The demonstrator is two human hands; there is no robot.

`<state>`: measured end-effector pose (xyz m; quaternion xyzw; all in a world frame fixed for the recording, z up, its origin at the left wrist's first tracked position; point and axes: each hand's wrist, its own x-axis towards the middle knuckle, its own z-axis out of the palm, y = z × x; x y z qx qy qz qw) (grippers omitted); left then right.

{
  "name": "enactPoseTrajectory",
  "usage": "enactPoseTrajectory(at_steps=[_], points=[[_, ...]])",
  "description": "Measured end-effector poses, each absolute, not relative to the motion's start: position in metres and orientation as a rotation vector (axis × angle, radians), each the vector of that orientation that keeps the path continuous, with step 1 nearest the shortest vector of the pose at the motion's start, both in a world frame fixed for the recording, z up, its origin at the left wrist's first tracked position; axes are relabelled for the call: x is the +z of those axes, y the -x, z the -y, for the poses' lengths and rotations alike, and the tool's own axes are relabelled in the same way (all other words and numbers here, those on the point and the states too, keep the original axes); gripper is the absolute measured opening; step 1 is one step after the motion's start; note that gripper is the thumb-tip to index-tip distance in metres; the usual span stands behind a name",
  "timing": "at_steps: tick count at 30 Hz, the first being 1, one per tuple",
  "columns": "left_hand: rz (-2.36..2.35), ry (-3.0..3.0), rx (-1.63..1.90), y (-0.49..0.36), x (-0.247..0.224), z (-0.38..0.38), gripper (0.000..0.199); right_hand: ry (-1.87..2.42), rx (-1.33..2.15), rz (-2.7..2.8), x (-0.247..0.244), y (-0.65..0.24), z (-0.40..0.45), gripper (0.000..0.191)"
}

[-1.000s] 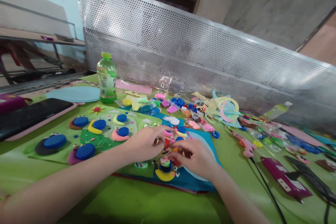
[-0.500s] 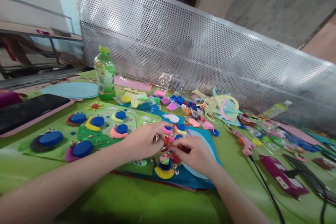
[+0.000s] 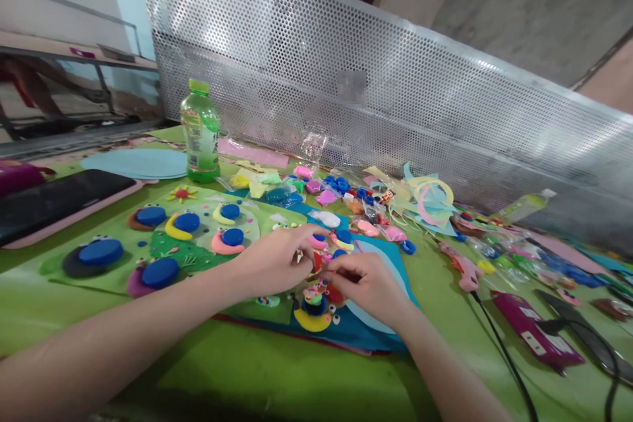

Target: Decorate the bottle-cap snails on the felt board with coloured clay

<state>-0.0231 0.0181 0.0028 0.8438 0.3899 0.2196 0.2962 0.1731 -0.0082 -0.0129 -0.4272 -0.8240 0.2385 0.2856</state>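
My left hand (image 3: pixel 281 257) is closed, thumb and forefinger curled together over the right part of a felt craft board. Facing it, my right hand (image 3: pixel 363 280) pinches with its fingertips close to the left ones; whatever lies between them is too small to make out. Just below the fingers sits a yellow clay snail (image 3: pixel 312 320) with a dark blue cap and white googly eyes. More clay snails with blue bottle caps, such as a purple one (image 3: pixel 143 282), cover the green felt (image 3: pixel 119 283) at left. Blue felt (image 3: pixel 356 336) and a pale blue oval lie beneath my right hand.
A green drink bottle (image 3: pixel 200 132) stands behind the board, with a phone (image 3: pixel 64 201) at left. Clay packets and paper scraps (image 3: pixel 430 201) spread along the back. At right lie a pink glue gun (image 3: pixel 465 270), its cord and a purple power strip (image 3: pixel 537 330). A perforated metal panel (image 3: pixel 297 53) rises behind.
The view has shifted slightly, so everything sits a little further right. Both hands keep nearly the same pose, fingertips together above the board.
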Motion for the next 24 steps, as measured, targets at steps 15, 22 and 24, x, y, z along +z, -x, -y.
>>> enactPoseTrajectory(at_steps=[15, 22, 24], points=[[-1.007, -2.259, 0.602, 0.025, -0.004, -0.022, 0.050, 1.155, 0.622, 2.207, -0.011, -0.175, 0.009, 0.020], [-0.997, -2.351, 0.597, 0.026, -0.004, -0.020, 0.052, 1.208, 0.540, 2.180, -0.009, -0.178, 0.008, 0.022], [-1.033, -2.395, 0.606, 0.027, -0.004, -0.019, 0.053, 1.265, 0.488, 2.134, -0.008, -0.184, 0.003, 0.027]])
